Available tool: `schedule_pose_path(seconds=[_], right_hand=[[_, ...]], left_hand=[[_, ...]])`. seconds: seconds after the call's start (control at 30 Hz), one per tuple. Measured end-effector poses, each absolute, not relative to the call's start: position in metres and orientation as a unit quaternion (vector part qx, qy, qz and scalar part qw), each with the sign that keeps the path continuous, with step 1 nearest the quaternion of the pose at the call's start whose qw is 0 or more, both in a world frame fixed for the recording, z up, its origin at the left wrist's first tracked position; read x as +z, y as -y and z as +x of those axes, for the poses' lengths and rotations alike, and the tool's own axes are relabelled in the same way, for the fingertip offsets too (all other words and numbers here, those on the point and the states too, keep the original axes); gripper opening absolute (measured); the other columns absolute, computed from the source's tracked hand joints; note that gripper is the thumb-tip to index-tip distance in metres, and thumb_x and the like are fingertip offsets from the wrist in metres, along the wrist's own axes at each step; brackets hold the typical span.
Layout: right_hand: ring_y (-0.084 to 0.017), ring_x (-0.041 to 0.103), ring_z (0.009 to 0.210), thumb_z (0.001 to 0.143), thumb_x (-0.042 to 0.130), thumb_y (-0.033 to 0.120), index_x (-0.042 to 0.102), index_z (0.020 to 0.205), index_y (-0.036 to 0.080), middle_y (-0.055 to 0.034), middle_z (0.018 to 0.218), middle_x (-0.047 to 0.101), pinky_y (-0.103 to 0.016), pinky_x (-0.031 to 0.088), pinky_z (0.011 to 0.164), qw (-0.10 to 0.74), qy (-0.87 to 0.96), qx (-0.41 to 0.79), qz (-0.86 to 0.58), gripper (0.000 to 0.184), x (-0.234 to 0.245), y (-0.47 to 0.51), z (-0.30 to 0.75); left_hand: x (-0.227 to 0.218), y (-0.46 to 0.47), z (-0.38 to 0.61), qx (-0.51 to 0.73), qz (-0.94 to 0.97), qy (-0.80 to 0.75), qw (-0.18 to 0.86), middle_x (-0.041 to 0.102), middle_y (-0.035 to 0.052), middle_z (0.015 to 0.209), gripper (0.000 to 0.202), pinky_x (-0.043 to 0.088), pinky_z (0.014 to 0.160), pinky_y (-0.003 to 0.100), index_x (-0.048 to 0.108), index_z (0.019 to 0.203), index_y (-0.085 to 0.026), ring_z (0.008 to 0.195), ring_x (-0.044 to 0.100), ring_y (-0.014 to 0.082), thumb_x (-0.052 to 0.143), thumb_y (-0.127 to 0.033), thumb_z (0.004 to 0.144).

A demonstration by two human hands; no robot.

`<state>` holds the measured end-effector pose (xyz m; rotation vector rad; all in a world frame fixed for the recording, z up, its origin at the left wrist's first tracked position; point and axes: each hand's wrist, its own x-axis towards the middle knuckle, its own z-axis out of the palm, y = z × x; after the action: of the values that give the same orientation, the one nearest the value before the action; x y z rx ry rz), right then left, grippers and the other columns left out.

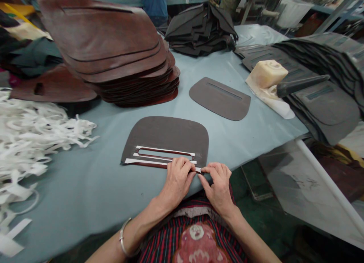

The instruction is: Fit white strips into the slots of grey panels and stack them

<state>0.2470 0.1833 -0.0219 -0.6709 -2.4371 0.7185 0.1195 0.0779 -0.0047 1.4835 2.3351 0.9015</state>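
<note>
So, nearest thing to you is your striped apron, with a reddish patch on the front, and there's a silvery bracelet on your left wrist. Just past the apron, both your hands are on the near right corner of the dark grey panel, which lies flat close to your edge of the blue-grey tabletop. Your left hand has thumb and fingers pinched on that near edge, and your right hand is pinching right beside it at the corner, only a narrow gap between the two. White strips run along the panel's near edge and around its long slot, with reddish-brown showing next to them.

Off to your left there's a messy heap of white ribbon strips. Beyond your panel, to the right, a second slotted panel lies on its own. Further right, a yellowish block and a black handle-like piece sit by the fanned-out dark pieces. A tall brown stack leans back left, then a black pile, then somebody in blue way behind.
</note>
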Motion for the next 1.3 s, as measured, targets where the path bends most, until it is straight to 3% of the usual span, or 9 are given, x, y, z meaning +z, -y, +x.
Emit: schedule_pose_path(seconds=[0.37,0.7,0.87,0.97,1.13,1.3], right_hand=[[-0.02,0.048,0.096,0.087,0.059,0.021,0.057,0.084,0.02,-0.0019,0.095,0.056,-0.04,0.028,0.093,0.23,0.892,0.259,-0.291,0.004,-0.021,-0.179,0.241],[-0.023,0.049,0.091,0.089,0.056,0.038,0.057,0.084,0.022,-0.0025,0.091,0.058,-0.041,0.028,0.089,0.226,0.912,0.164,-0.302,0.016,-0.023,-0.176,0.232],[-0.026,0.049,0.083,0.089,0.049,0.045,0.056,0.08,0.023,-0.0046,0.084,0.059,-0.041,0.031,0.079,0.236,0.926,0.073,-0.284,0.025,-0.032,-0.181,0.228],[-0.026,0.049,0.078,0.087,0.048,0.041,0.056,0.078,0.023,-0.0045,0.079,0.058,-0.04,0.032,0.076,0.247,0.931,0.053,-0.265,0.021,-0.033,-0.185,0.227],[-0.026,0.052,0.088,0.086,0.053,0.025,0.061,0.094,0.02,-0.0084,0.094,0.061,-0.042,0.036,0.081,0.306,0.93,0.077,-0.186,0.012,-0.022,-0.176,0.209],[-0.027,0.051,0.102,0.089,0.046,0.011,0.057,0.118,0.013,-0.0138,0.113,0.059,-0.042,0.039,0.088,0.251,0.957,0.148,0.007,0.031,-0.025,-0.149,0.172]], left_hand=[[-0.005,-0.081,0.123,0.274,0.489,-0.821,0.106,0.052,0.0036,0.099,0.009,0.034,0.08,0.036,0.054,0.09,-0.018,0.094,0.043,0.0213,0.046,-0.018,0.094],[-0.007,-0.084,0.128,0.279,0.465,-0.836,0.083,0.054,0.0046,0.1,0.012,0.038,0.08,0.039,0.054,0.096,-0.019,0.093,0.045,0.0224,0.042,-0.016,0.093],[-0.008,-0.072,0.122,0.375,0.454,-0.806,0.064,0.055,0.005,0.1,0.015,0.043,0.082,0.035,0.054,0.097,-0.017,0.093,0.048,0.019,0.042,-0.01,0.091],[-0.007,-0.035,0.114,0.398,0.444,-0.803,0.007,0.056,0.0061,0.107,0.023,0.043,0.092,0.035,0.055,0.104,-0.017,0.103,0.049,0.0182,0.04,-0.007,0.091],[-0.01,0.041,0.091,0.217,0.409,-0.886,-0.031,0.044,0.0101,0.139,0.042,0.031,0.111,0.046,0.04,0.136,-0.017,0.134,0.031,0.0244,0.044,-0.018,0.094],[-0.014,0.061,0.072,0.121,0.418,-0.9,-0.018,0.028,0.0101,0.152,0.053,0.029,0.115,0.044,0.026,0.146,-0.014,0.142,0.02,0.0234,0.041,-0.028,0.097]])
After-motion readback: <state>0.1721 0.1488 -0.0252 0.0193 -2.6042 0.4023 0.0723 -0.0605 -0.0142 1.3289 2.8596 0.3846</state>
